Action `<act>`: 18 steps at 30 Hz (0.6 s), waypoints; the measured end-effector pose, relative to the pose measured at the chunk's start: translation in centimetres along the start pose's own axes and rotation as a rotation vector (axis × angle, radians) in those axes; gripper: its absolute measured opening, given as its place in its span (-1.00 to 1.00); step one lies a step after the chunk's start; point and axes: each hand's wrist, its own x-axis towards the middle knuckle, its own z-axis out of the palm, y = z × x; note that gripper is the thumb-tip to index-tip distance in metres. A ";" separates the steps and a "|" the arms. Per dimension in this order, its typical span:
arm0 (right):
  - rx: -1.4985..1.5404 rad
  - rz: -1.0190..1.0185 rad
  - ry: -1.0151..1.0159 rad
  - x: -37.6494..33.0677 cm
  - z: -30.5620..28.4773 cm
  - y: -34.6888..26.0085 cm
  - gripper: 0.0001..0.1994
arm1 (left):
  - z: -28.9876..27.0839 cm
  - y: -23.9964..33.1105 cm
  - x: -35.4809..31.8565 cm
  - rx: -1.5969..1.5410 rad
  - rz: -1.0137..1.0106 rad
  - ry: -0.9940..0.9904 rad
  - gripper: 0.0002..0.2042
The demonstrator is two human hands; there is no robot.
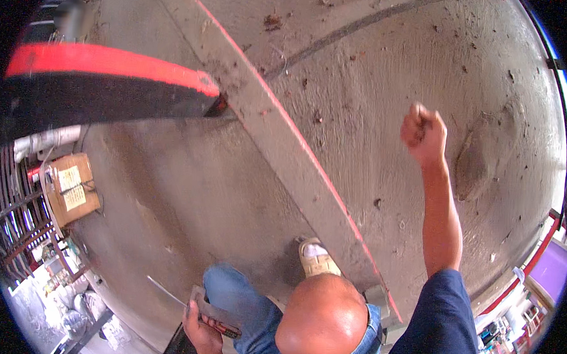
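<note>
My right arm, in a dark blue sleeve, reaches out over the rough grey-brown floor (373, 149). My right hand (422, 134) is closed in a fist above it; whatever may be inside is hidden. Low on the left, my left hand (199, 333) grips a handheld tool (217, 316) with a flat grey part and a red-and-black body. A thin pale rod (166, 290) sticks out beside that hand; I cannot tell whether it belongs to the tool. Between my hands are a jeans-covered leg (240, 308), a bare knee (321, 321) and a sandalled foot (318, 257).
A red-and-black beam (117, 84) juts in from the left. A raised strip with a red line (298, 133) crosses the floor diagonally. A cardboard box (73, 190) stands by metal racks (10, 209) at left. Cluttered goods (510, 342) lie at lower right.
</note>
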 end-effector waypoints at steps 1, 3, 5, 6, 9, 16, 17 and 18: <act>0.043 0.058 -0.052 -2.4 0.6 1.1 -0.68 | 0.2 -0.3 -0.1 -0.013 0.012 -0.018 -0.70; 0.075 0.168 0.023 -7.1 2.2 2.8 -0.62 | -0.8 -0.7 -0.2 -0.028 0.033 -0.044 -0.69; 0.032 0.272 0.252 -11.1 5.6 3.4 -0.60 | -0.9 0.1 -1.6 0.020 0.015 -0.123 -0.69; -0.069 0.241 0.276 -12.6 5.4 3.8 -0.61 | -1.4 -0.2 -1.5 0.013 0.034 -0.130 -0.68; -0.273 0.129 0.521 -16.0 5.6 2.5 -0.67 | -3.4 -1.4 -0.8 -0.071 0.032 -0.256 -0.68; -0.354 -0.158 0.233 -25.8 12.2 0.1 -0.64 | -5.4 -6.0 -1.1 -0.235 -0.222 -0.593 -0.76; -0.359 -0.105 0.301 -28.2 13.8 0.7 -0.59 | -5.5 -7.0 -1.2 -0.281 -0.259 -0.638 -0.77; -0.370 -0.060 0.373 -31.0 15.5 1.4 -0.49 | -5.4 -7.8 -1.4 -0.351 -0.259 -0.718 -0.76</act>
